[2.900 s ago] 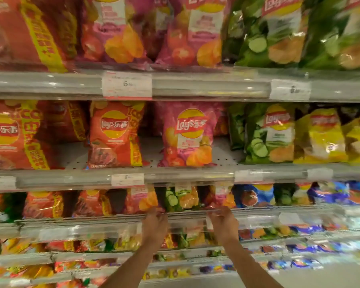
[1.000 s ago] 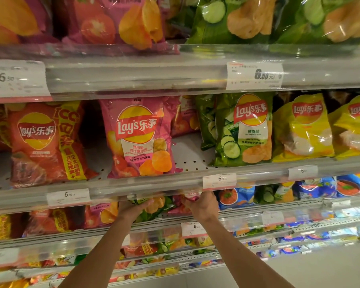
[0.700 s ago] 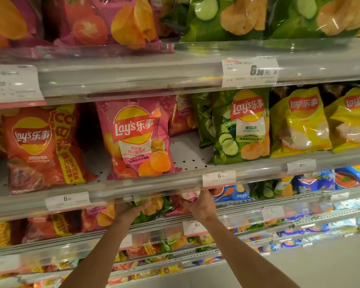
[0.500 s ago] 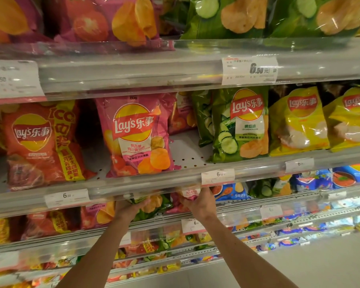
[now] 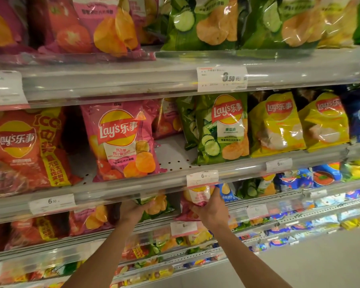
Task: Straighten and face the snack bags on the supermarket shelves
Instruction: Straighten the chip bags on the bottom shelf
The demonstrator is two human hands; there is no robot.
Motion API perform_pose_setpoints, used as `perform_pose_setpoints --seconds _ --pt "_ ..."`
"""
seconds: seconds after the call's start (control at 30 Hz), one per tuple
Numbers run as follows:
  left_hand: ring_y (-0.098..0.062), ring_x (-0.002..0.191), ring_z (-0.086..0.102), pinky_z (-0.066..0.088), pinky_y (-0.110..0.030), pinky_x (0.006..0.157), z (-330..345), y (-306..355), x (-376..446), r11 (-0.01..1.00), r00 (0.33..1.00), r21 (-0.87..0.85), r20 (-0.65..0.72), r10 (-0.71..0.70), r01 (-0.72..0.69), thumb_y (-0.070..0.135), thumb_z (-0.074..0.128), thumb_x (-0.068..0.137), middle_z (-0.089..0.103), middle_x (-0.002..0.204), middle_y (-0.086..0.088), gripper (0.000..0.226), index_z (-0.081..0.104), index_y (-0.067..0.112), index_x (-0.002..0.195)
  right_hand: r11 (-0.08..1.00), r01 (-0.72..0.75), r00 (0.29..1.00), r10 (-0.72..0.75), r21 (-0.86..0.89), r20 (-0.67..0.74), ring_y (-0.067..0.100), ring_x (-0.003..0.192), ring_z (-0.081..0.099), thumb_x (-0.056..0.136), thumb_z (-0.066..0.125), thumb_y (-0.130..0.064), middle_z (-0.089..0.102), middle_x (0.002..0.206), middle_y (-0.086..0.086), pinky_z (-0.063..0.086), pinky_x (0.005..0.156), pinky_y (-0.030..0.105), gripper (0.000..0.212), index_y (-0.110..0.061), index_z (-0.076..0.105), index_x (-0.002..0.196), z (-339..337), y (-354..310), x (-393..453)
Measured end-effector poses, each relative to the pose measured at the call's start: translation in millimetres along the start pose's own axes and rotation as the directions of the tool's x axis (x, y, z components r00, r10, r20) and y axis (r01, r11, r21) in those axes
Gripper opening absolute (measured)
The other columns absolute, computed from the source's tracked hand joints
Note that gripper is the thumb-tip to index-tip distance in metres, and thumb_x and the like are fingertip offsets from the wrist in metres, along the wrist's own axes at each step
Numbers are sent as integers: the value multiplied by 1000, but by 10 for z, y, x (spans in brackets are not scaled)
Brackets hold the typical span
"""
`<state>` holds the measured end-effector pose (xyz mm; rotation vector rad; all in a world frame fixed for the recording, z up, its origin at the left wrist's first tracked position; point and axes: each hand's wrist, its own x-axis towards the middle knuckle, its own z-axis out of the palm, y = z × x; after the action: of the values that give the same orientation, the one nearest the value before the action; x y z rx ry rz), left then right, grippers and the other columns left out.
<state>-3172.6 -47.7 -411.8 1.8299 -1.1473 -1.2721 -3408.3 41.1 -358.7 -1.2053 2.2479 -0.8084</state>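
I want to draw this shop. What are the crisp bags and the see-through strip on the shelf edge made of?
The pink bag looks like thin glossy plastic film: it crinkles and throws bright glints. The green bag looks the same. The shelf-edge strip seems to be clear hard plastic, smooth and shiny, with a paper price tag tucked in it. The shelf floor looks like painted metal with small holes.
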Motion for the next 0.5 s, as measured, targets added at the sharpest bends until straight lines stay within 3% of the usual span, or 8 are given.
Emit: perform_pose_setpoints --seconds 0.13,0.27,0.4,0.5 --pt "-32 123 57 41 -37 104 366 170 -131 1000 999 11 36 -15 14 45 83 75 63 128 -11 66 62 7 123 997 -40 998 44 69 -47 30 110 65 66 91 -50 65 120 6 56 88 42 91 -18 40 134 -279 324 -38" --pt "-21 114 54 37 -30 97 662 252 -197 999 995 -38 91 37 -34 33 87 72 62 125 -8 48 56 21 106 988 -76 995 84 135 -56 30 109 65 66 93 -42 66 117 7 57 90 50 80 -16 45 125 -483 566 -44" --pt "-27 127 53 39 -38 110 855 237 -215 996 989 -41 123 78 -73 21 89 70 58 135 -12 73 52 5 131 982 -71 996 81 175 -50 28 107 65 68 93 -37 66 117 5 57 89 49 76 -18 45 124 -581 688 -43" --pt "-28 122 58 43 -37 105 970 230 -245 992 983 5 131 126 -128 17 88 72 63 128 -11 63 57 6 126 983 -55 997 65 176 -50 27 108 65 67 93 -38 66 116 3 57 88 44 79 -18 45 125 -587 718 -63"
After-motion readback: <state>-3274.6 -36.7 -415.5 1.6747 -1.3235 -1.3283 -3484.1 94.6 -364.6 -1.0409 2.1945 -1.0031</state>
